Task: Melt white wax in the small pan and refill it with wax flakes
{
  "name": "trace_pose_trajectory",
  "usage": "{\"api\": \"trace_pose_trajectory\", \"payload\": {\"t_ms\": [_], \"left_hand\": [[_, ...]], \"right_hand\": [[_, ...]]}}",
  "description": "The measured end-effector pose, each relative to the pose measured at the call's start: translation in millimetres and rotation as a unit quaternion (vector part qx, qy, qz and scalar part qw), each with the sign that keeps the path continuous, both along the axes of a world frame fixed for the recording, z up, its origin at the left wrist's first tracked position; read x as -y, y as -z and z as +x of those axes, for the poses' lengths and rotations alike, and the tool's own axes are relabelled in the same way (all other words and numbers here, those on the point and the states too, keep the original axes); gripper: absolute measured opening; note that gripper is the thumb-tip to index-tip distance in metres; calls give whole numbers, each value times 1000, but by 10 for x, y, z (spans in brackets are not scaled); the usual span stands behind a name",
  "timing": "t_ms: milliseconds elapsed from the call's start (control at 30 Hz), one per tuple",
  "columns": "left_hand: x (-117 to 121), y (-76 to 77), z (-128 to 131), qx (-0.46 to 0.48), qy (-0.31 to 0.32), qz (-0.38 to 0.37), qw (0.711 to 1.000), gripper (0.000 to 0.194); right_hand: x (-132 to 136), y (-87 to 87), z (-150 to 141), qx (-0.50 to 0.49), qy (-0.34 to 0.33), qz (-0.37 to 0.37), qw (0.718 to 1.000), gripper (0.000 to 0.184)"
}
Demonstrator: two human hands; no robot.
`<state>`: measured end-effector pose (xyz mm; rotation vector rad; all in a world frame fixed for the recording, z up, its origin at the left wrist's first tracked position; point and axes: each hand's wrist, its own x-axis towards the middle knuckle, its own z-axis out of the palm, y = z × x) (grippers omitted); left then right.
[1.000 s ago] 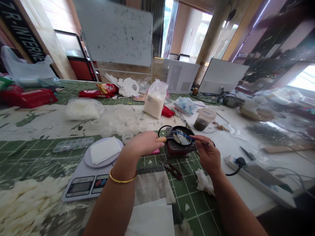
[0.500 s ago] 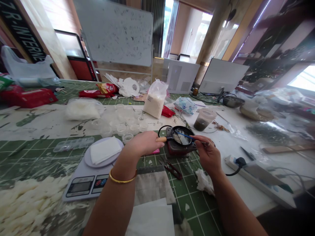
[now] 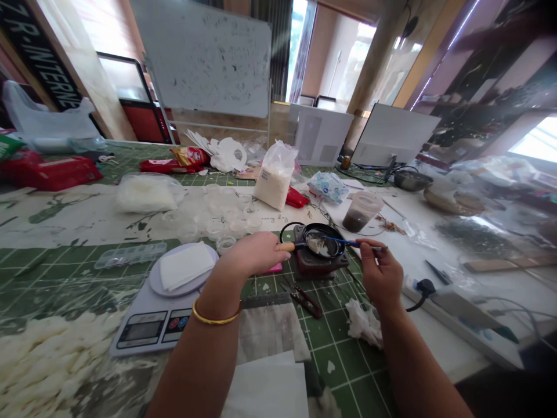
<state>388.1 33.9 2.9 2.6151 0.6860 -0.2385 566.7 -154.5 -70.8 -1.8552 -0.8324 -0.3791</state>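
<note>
Left hand (image 3: 255, 253): closed around the wooden handle of a small black pan (image 3: 314, 227), centre frame, over a compact hot plate (image 3: 321, 264); right hand (image 3: 382, 276): narrow pinch on a thin blue stick (image 3: 348, 244), tip in the pan

Small round black frying pan (image 3: 335, 235), tilted, sits over a compact dark-red electric burner (image 3: 319, 264), with a smear of white, wet-looking material (image 3: 319, 245) on its inner surface. Left hand (image 3: 250, 253) is wrapped around the pan's short light-wood handle (image 3: 285, 247). Right hand (image 3: 382, 276) pinches a thin blue stick (image 3: 354, 244) between its fingers (image 3: 369, 248), pale end out past the hand, other end reaching into the pan at the white material. Can't tell what the stick's tip is.
</note>
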Motion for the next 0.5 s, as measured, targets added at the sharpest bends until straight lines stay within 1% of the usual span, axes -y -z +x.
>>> {"api": "trace_pose_trajectory", "payload": {"t_ms": [33,67,167,200,233,300,367,400,433,500], "left_hand": [[-1,1,1,-1,-1,-1,1000,38],[-1,2,2,-1,-2,-2,1000,38],[-3,10,6,-4,-3,-2,1000,40],[-4,12,7,-5,-4,-3,1000,40],[-6,15,8,-6,-6,-3,1000,40],[-7,18,10,-6,-7,-4,1000,39],[-5,17,14,-5,-5,-2,1000,38],[-3,15,17,-4,-6,-2,1000,39],[0,13,19,-4,-6,-2,1000,39],[5,10,22,-4,-6,-6,1000,40]], "right_hand": [[-7,4,5,-2,2,-6,1000,23],[-13,9,6,0,-15,-12,1000,23],[-19,14,-9,7,-97,-10,995,21],[-13,7,-14,5,-103,2,995,20],[-4,-4,-17,1,-87,16,996,21],[15,-34,-13,-1,-15,35,999,23],[26,-62,-6,6,43,30,999,24],[28,-70,-6,7,46,21,999,24],[28,-74,-9,2,29,12,999,23],[27,-71,-15,-24,-33,15,999,23]]}}
